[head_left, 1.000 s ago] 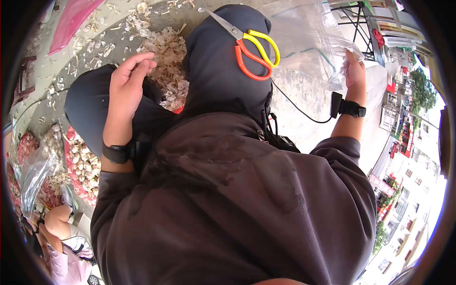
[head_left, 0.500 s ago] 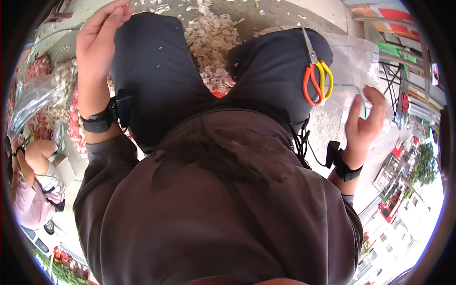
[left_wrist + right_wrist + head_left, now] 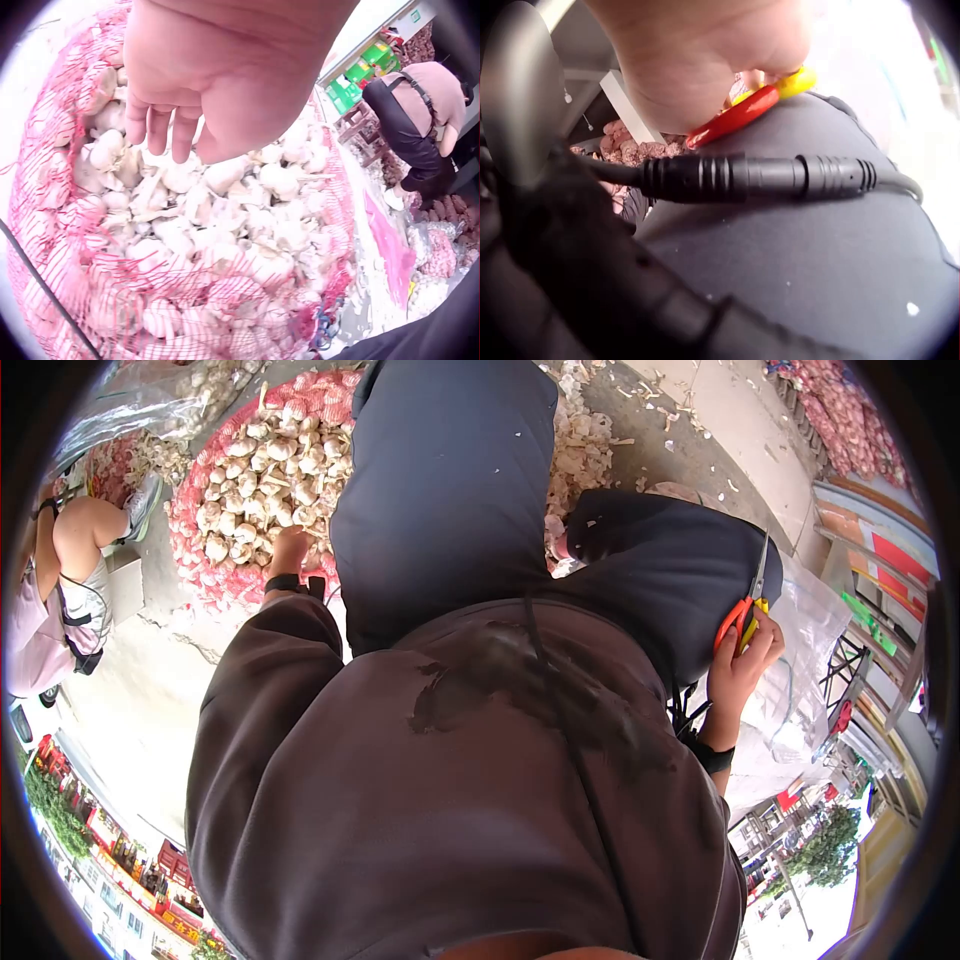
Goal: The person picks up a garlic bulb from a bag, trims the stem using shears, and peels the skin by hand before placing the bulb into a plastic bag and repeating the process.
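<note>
In the head view my left hand (image 3: 290,547) reaches down over a red mesh sack (image 3: 190,565) full of garlic bulbs (image 3: 250,490). The left wrist view has its fingers loosely bent, tips pointing down close over the bulbs, with nothing visible between them. Scissors (image 3: 761,572) with one red and one yellow handle lie on my right thigh, blades pointing away from me. My right hand (image 3: 738,670) grips them by the handles. Seen from the right wrist, the red handle (image 3: 742,116) shows under the hand and part of the yellow loop is hidden by fingers.
Dry garlic skins (image 3: 580,455) lie heaped on the ground between my legs. A clear plastic bag (image 3: 805,605) is beside my right thigh. Another person (image 3: 80,550) sits at the left. A cable connector (image 3: 772,176) crosses the right wrist view.
My left hand has moved from beside my left knee to the garlic sack. My right hand let go of the clear plastic bag, then took hold of the scissors. The head view swung left.
</note>
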The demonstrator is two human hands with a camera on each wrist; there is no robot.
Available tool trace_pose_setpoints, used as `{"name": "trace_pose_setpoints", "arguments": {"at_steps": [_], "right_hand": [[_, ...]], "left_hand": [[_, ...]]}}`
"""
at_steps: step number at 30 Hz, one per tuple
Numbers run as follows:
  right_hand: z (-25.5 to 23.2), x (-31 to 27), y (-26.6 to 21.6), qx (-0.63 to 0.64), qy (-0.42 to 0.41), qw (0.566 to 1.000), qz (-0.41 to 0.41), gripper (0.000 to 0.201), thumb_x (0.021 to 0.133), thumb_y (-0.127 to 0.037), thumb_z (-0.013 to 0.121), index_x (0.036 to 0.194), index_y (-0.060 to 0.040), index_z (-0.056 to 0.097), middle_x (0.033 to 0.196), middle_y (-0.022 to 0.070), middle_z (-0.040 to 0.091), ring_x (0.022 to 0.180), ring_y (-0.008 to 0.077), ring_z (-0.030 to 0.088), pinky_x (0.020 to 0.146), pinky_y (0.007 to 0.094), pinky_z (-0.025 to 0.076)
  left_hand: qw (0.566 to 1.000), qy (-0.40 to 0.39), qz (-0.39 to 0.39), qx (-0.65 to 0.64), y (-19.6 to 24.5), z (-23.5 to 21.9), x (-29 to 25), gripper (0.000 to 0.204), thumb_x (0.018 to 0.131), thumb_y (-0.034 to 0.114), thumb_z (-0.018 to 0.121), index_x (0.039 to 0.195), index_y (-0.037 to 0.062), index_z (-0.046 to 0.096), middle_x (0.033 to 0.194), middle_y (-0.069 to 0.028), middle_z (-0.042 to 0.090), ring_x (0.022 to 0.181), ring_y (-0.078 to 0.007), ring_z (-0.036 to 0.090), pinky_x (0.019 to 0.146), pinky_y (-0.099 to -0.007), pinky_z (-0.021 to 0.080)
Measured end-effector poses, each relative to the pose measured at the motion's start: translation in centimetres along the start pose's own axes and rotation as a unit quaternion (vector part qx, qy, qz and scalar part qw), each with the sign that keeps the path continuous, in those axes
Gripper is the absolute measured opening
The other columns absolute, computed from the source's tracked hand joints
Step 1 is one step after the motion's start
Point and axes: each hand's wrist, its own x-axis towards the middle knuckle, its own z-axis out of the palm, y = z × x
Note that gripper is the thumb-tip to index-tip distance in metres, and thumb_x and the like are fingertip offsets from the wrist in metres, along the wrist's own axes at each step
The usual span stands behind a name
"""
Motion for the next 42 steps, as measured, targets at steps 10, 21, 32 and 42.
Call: {"name": "trace_pose_setpoints", "arguments": {"at_steps": [10,21,32,42], "right_hand": [[2.7,-0.5,0.7,-0.030,0.072,0.997,0.005,0.033,0.091,-0.008,0.047,0.123,0.0013,0.053,0.122,0.0222,0.046,0.117,0.0380,0.045,0.103,0.0462,0.034],[3.4,-0.2,0.3,-0.016,0.101,0.995,-0.006,0.031,0.094,-0.012,0.047,0.120,0.0008,0.054,0.118,0.0193,0.053,0.112,0.0349,0.046,0.100,0.0444,0.034],[3.3,-0.3,0.4,-0.005,0.097,0.995,-0.005,0.031,0.092,-0.013,0.047,0.120,0.0002,0.054,0.118,0.0190,0.050,0.113,0.0344,0.045,0.101,0.0445,0.034],[3.4,-0.6,0.8,0.022,0.105,0.994,0.015,0.031,0.092,-0.010,0.048,0.120,0.0008,0.054,0.120,0.0195,0.049,0.115,0.0348,0.045,0.102,0.0445,0.035]], "left_hand": [[0.992,-0.100,-0.024,0.077,8.4,8.2,-6.7,0.037,0.081,0.022,0.065,0.112,0.0024,0.069,0.108,-0.0215,0.069,0.103,-0.0356,0.065,0.089,-0.0407,0.050],[0.984,-0.154,0.092,0.020,21.9,13.9,-9.1,0.037,0.080,0.022,0.066,0.111,0.0027,0.069,0.106,-0.0220,0.069,0.101,-0.0362,0.065,0.089,-0.0410,0.050],[0.960,-0.192,0.198,-0.041,33.0,15.8,-10.9,0.037,0.079,0.022,0.066,0.111,0.0030,0.070,0.104,-0.0225,0.069,0.100,-0.0368,0.065,0.088,-0.0414,0.050],[0.976,-0.165,0.139,0.040,25.9,14.7,-8.8,0.037,0.079,0.023,0.066,0.110,0.0033,0.070,0.103,-0.0229,0.069,0.099,-0.0373,0.065,0.088,-0.0416,0.050]]}}
